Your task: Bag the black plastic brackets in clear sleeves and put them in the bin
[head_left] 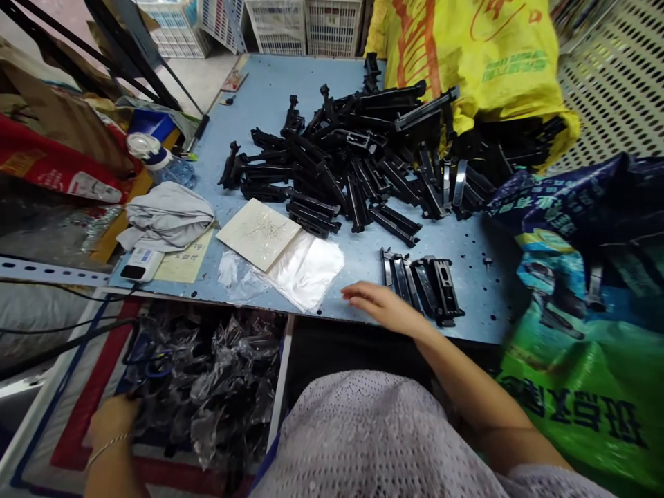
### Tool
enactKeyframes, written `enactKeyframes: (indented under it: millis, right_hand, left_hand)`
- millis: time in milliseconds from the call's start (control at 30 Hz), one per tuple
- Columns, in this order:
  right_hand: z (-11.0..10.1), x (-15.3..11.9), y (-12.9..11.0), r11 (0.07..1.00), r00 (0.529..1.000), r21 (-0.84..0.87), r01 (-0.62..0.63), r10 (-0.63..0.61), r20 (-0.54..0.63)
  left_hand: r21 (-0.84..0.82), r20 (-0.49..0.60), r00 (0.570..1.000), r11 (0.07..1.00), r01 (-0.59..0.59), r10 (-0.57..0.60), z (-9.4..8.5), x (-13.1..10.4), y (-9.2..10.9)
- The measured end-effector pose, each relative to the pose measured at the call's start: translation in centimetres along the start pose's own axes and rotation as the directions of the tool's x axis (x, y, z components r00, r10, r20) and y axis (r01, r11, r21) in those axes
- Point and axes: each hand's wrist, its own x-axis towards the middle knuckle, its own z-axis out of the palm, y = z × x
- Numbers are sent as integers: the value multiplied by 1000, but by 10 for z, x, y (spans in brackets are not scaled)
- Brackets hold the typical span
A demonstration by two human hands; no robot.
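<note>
Right of the row of black parts (424, 288), a green bag (575, 373), print illegible; beyond the row, a yellow bag (477, 66) with unreadable red lettering, and a black heap (332, 155). Long axes of the row pointing away from the body, far ends leaning left. At the row's near left side, the right hand (384, 304), the closer one: fingers extended, pinching nothing visible. Well left of the row, the left hand (111, 420), grip impossible to tell, and a handwritten note (187, 261), too small to read.

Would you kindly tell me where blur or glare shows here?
Head view: the left hand looks soft, slightly blurred; head view, too: bright sheen on the plastic sheets, and a glint on a curved strip among the black parts.
</note>
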Motion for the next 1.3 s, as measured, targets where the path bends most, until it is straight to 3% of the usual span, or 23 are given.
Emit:
enactKeyframes:
  millis: [33,100,167,233,267,300,333,400,467,533,600,633,667,733,800,833,900,967,1000,1100,1167,1200,1300]
  right_hand:
    - [-14,-4,0,975,995,-210,-72,57,-77]
    - [-35,-14,2,755,944,-571,-323,213,-252]
    - [-45,-22,7,458,865,-738,-496,332,-375]
    - [-42,-26,12,299,834,-800,-521,376,-403]
    - [-38,-27,14,272,837,-816,-510,374,-399]
    - [-32,-27,16,264,844,-825,-500,361,-397]
    - [-27,-26,17,266,851,-828,-493,345,-396]
    - [-20,-23,21,290,857,-823,-489,333,-393]
    - [-21,-22,27,343,851,-791,-506,349,-393]
    - [-27,-20,35,492,853,-700,-518,360,-378]
    - [-32,-15,42,764,877,-445,-467,336,-343]
    - [-30,-10,43,890,897,-233,-391,312,-312]
    - [-26,-2,42,957,918,13,-289,281,-279]
    - [-10,20,37,883,956,458,-103,215,-199]
    - [11,46,28,698,982,714,-47,164,-95]
    - [21,58,24,623,985,780,-66,165,-48]
    - [35,74,21,531,977,839,-120,215,4]
    - [40,75,23,514,965,847,-132,262,-9]
    - [39,70,25,527,967,839,-138,257,-2]
    - [33,48,33,611,974,759,-223,167,151]
    - [33,39,36,636,957,715,-290,169,238]
    - [35,38,36,625,953,720,-302,181,242]
    - [42,45,36,528,965,808,-263,157,211]
  left_hand:
    - [22,22,999,999,42,-42,4,5,6]
    - [3,78,997,1000,27,-27,7,9,30]
    - [-97,143,981,988,-117,130,2,0,70]
    - [-298,182,910,903,-309,372,-9,-25,125]
    - [-439,179,826,795,-419,535,-16,-43,157]
    - [-563,97,753,660,-497,651,-23,-63,191]
    - [-623,-39,685,518,-586,728,-29,-84,226]
    - [-515,-410,539,301,-803,736,-38,-119,292]
    - [-325,-590,436,295,-899,679,-43,-137,344]
    - [-256,-631,415,329,-909,656,-45,-134,374]
    - [-368,-609,480,311,-876,631,-48,-117,383]
    - [-485,-568,536,272,-831,625,-51,-107,382]
    - [-609,-505,587,222,-762,632,-53,-98,379]
    - [-793,-362,640,137,-593,678,-59,-86,372]
    - [-852,-330,632,67,-519,701,-63,-82,366]
    - [-829,-376,608,39,-558,700,-65,-82,363]
    - [-683,-510,508,33,-730,694,-68,-83,359]
    - [-455,-596,386,100,-885,704,-71,-83,355]
    - [-363,-610,350,142,-921,711,-73,-82,353]
    - [-294,-625,340,191,-936,703,-77,-82,349]
    - [-298,-640,315,152,-943,700,-79,-92,345]
    - [-282,-647,276,114,-953,711,-78,-100,343]
    - [-220,-617,101,-48,-974,780,-73,-129,333]
